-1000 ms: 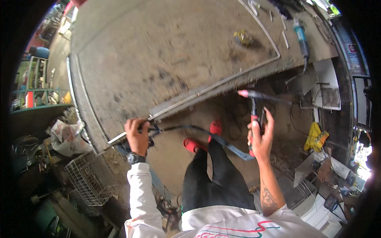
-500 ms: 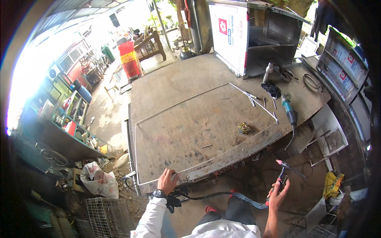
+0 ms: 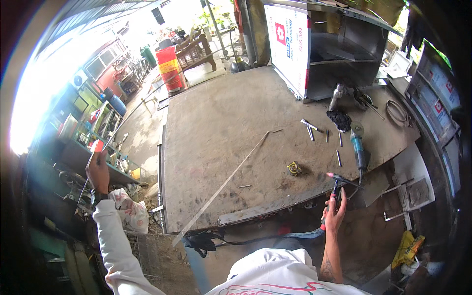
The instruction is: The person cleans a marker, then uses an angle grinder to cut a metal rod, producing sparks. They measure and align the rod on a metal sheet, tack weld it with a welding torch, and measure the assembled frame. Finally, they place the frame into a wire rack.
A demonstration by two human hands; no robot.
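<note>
My left hand [image 3: 98,173] is raised beyond the table's left edge, closed round a thin metal rod [image 3: 129,115] that runs up and away. Another thin pale metal strip [image 3: 221,187] slants over the table from the near left corner to a bend at the middle; whether it joins the rod in my hand, I cannot tell. My right hand [image 3: 335,211] grips a welding torch [image 3: 337,186] with a pink nozzle, beside the table's front edge. Its cable, partly in a blue sleeve [image 3: 307,234], trails left under a black glove-like bundle [image 3: 200,242].
On the metal-topped table [image 3: 211,118] lie a tape measure [image 3: 294,168], several short rods [image 3: 339,157], an angle grinder [image 3: 359,147] and a black cloth [image 3: 339,120]. A metal cabinet [image 3: 287,54] stands at the back. A red-yellow container [image 3: 170,71] is behind left; a white sack [image 3: 130,211] sits left.
My left hand has moved left and up from the table's front edge. The thin rectangular frame that lay flat there has been lifted. The torch in my right hand has risen slightly.
</note>
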